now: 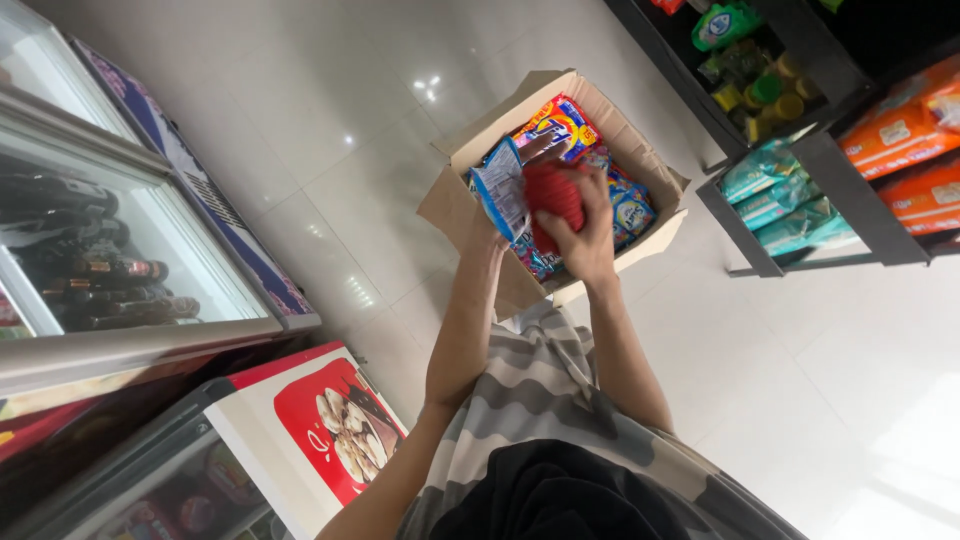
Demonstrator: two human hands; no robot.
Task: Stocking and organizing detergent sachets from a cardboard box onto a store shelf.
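An open cardboard box [462, 205] stands on the pale tiled floor, filled with several colourful snack packets [562, 125]. My right hand [585, 235] grips a red packet [553, 195] just above the box. My left hand [490, 228] is mostly hidden behind a blue and white packet [500, 185], which it holds at the box's left side. Both arms reach down from my striped grey shirt.
A glass-door cooler [120, 260] with dark bottles stands at left, a chest freezer [300, 430] with a red sticker below it. Black shelves [850, 200] with orange, teal and green packets stand at right. Glossy white tiles surround the box.
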